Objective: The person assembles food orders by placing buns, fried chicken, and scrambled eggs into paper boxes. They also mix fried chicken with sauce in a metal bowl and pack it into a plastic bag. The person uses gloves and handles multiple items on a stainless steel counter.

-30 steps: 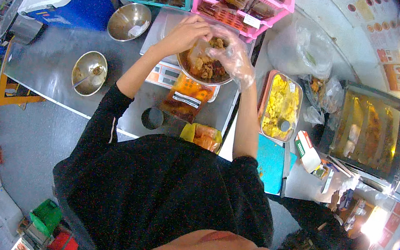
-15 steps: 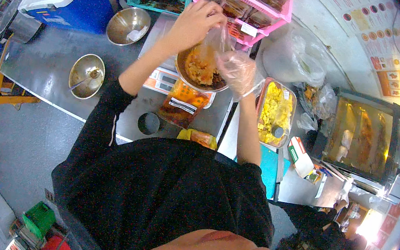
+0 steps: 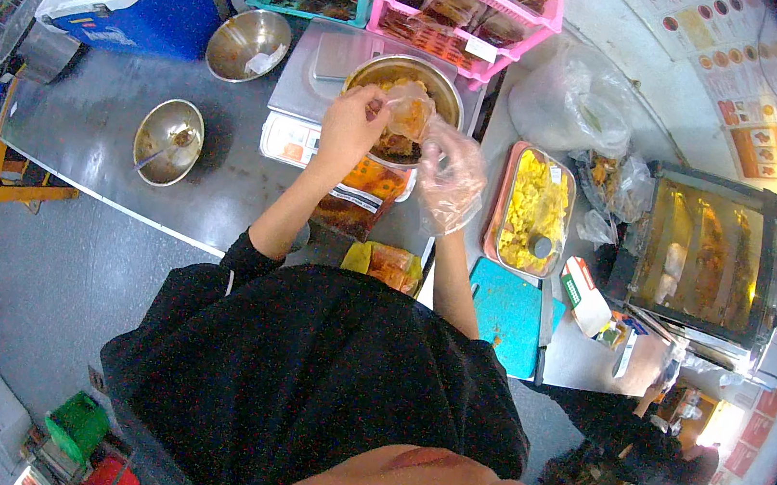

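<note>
- Clear plastic bag (image 3: 411, 110): over the steel bowl (image 3: 460, 88); likely limp, slippery; best held by its rim.
- Left hand (image 3: 352, 129): fingers pinching the bag.
- Gloved right hand (image 3: 453, 178): fingers curled, grip unclear.

The left hand (image 3: 354, 129) pinches; the gloved right hand (image 3: 453, 177) curls nearby.

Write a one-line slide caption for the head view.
A bare left hand holds a clear bag over a metal bowl of food, the gloved right hand close beside the bag.

Grey floor (image 3: 65, 271), seemingly whitish wall (image 3: 609, 27).
</note>
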`<state>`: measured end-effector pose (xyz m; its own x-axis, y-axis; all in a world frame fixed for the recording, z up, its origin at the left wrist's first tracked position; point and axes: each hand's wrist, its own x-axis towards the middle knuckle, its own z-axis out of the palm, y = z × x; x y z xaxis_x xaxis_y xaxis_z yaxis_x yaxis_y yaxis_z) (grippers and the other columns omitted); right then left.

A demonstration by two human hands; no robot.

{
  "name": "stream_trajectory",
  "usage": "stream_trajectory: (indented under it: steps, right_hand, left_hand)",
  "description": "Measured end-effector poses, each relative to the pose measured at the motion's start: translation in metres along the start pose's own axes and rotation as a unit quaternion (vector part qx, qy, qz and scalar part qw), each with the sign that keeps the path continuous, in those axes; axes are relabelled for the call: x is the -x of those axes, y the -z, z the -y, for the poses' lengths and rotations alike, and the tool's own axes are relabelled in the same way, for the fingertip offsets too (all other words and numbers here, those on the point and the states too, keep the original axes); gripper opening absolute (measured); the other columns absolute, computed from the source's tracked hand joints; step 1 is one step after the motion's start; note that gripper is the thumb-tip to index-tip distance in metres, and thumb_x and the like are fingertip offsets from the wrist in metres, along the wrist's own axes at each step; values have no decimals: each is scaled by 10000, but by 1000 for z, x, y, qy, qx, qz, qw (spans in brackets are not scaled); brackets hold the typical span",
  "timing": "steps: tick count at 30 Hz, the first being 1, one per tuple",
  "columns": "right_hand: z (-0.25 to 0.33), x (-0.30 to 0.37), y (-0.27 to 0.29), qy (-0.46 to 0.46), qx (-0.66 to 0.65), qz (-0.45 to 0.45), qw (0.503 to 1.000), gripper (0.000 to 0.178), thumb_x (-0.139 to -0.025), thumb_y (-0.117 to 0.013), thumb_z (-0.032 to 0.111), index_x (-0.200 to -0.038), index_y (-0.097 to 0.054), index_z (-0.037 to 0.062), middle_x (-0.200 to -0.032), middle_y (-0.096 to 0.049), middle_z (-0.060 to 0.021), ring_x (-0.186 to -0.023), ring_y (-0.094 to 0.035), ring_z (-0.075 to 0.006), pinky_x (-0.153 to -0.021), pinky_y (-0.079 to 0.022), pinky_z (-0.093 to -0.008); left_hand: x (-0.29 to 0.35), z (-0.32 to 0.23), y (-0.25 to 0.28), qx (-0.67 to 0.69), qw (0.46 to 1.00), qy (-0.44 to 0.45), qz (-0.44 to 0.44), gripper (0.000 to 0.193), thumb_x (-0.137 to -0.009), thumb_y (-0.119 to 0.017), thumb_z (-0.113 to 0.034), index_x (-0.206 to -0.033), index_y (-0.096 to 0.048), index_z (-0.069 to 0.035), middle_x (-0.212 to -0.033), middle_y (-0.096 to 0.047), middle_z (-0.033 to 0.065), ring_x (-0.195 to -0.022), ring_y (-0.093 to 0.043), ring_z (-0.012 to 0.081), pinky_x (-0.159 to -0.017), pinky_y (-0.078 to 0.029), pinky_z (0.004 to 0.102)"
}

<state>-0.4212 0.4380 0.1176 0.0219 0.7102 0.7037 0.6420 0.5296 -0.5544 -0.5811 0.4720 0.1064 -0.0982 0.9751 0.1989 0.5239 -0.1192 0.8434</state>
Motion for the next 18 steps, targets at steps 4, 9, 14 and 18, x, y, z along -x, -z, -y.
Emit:
stream_trajectory:
  steps: [4, 9, 14, 18]
  right_hand:
    - [-3, -10, -18, -76, 1, 181, 981, 182, -843, -558, 155, -897, -643, 4, -859, -652, -154, -778, -632, -267, -688, -496, -404]
    - [-25, -17, -47, -405, -426, 202, 783, 209, -865, -593, 191, -989, -643, 31, -896, -647, -65, -741, -591, -166, -632, -476, -316]
    - [-36, -13, -44, -470, -525, 122, 699, 333, -920, -538, 292, -1082, -610, 9, -1011, -636, -72, -870, -577, -171, -769, -471, -305]
    - [-35, -13, -41, -461, -624, 95, 624, 436, -925, -513, 389, -1179, -546, 37, -1095, -596, -69, -975, -541, -194, -869, -427, -338]
  left_hand:
    - [16, -6, -10, 76, 993, -37, -85, 110, -800, -623, -76, -883, -618, -3, -819, -638, 142, -719, -634, 270, -651, -496, 341]
    - [28, -22, -21, 163, 983, -45, -70, 118, -804, -655, -120, -893, -634, -45, -787, -652, 119, -722, -640, 215, -656, -488, 318]
    - [54, -40, -23, 3, 997, -69, 23, 120, -791, -646, -171, -854, -622, -72, -791, -643, 115, -769, -623, 304, -680, -492, 401]
    - [65, -49, -24, -52, 990, -127, 31, 121, -791, -627, -182, -838, -617, -71, -827, -640, 112, -799, -609, 304, -695, -482, 416]
